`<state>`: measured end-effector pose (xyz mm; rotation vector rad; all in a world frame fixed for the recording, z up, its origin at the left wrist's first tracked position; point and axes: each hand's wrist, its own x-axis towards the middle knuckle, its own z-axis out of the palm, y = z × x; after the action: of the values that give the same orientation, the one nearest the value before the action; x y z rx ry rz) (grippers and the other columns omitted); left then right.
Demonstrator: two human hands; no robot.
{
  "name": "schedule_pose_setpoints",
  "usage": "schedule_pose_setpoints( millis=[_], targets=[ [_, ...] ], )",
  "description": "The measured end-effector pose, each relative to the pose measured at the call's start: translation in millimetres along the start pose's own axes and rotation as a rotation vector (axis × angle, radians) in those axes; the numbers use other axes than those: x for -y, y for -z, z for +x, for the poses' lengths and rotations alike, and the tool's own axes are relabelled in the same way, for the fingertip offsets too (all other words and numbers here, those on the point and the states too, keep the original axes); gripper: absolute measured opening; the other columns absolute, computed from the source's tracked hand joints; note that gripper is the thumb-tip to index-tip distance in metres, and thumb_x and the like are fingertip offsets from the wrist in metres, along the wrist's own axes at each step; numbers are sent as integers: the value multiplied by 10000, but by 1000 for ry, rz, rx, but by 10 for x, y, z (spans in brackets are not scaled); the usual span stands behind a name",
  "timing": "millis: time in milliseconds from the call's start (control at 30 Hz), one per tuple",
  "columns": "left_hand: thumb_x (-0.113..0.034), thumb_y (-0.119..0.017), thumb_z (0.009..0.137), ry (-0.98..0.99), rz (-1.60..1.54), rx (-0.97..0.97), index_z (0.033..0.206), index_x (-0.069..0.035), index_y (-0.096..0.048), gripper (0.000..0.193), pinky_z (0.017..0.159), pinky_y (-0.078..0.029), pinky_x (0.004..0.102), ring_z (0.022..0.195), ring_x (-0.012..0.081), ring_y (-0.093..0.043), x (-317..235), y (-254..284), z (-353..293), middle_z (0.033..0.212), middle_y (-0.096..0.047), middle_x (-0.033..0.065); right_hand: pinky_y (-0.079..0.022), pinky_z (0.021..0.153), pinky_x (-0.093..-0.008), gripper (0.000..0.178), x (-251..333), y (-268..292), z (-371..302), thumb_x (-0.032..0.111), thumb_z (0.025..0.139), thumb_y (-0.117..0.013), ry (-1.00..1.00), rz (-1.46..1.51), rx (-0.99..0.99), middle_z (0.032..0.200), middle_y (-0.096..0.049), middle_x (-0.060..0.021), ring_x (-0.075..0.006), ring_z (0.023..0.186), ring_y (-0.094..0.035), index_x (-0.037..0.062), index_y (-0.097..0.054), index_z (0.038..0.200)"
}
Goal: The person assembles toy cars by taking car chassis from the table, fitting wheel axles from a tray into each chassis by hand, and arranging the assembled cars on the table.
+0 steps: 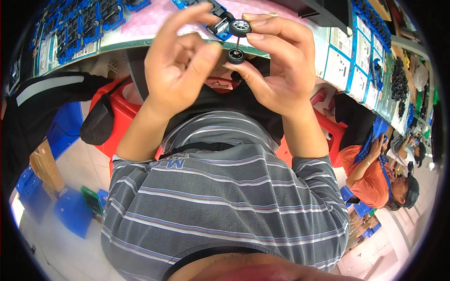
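The right hand point(291, 68) is clamped on a pair of wheels point(240, 29), its thumb under the lower wheel point(236, 56) and its fingertips against the upper one. A thin metal axle point(237, 43) joins the two black tyres; the upper wheel has a silver hub, and the lower one's hub looks mostly dark. The pair stands almost upright, between the two hands and nearer the right.

The left hand point(174, 70) has its thumb and forefinger spread apart, pointing toward the wheels, with its other fingers curled inward. Just past its fingertips a blue and black toy car base point(219, 29) lies over the counter point(147, 19), partly hidden behind the forefinger and the upper wheel; whether the forefinger touches it I cannot tell. The counter has a pink covering beyond both hands.

Well to the left of the left hand, more car bases point(86, 29) lie in rows. To the right of the right hand are white sheets point(338, 64) edged in blue, and further out a heap of black parts point(400, 80). Below and left of the left hand, a black bag point(98, 122) hangs against a red chair point(125, 105).
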<state>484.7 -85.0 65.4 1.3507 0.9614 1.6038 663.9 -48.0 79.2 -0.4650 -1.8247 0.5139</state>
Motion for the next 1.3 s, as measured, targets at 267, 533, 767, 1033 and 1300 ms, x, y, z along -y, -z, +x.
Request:
schedule_pose_setpoints(
  millis=[267,533,767,1033,1300],
  targets=[
    [89,-689,867,12,-149,112,1186,69,-600,332,587,-530,176,688,50,-609,-131,-26,-114,1004,-661,101,-570,871,-363,519,75,-105,-95,-82,625,-818,30,47,42,1138,-575,-145,-301,1070,-638,35,-669,1108],
    [64,-724,839,-88,-39,128,1067,47,-656,238,579,-579,200,720,77,-655,-112,16,-115,923,-665,88,-551,803,-322,413,138,-24,-91,55,769,-795,-197,200,45,1143,-608,-176,-262,972,-642,-23,-641,1145],
    [32,-735,840,-106,9,137,1049,34,-672,218,558,-523,182,691,76,-639,-98,42,-122,939,-672,89,-543,765,-303,247,146,42,-23,58,834,-753,-162,104,175,1062,-631,-165,-237,925,-653,-34,-676,1050],
    [-24,-752,846,-101,8,120,1039,16,-681,209,552,-447,178,682,60,-593,-11,35,-134,955,-660,85,-547,745,-291,220,87,69,-35,88,843,-761,-140,70,228,1012,-641,-159,-232,902,-658,-43,-668,994],
    [-49,-743,865,-173,32,153,1027,22,-674,190,593,-472,194,724,82,-610,2,54,-126,1001,-637,98,-521,617,-281,111,91,-39,7,60,773,-779,-197,69,130,862,-668,-96,-201,742,-656,32,-709,854]
  ],
)
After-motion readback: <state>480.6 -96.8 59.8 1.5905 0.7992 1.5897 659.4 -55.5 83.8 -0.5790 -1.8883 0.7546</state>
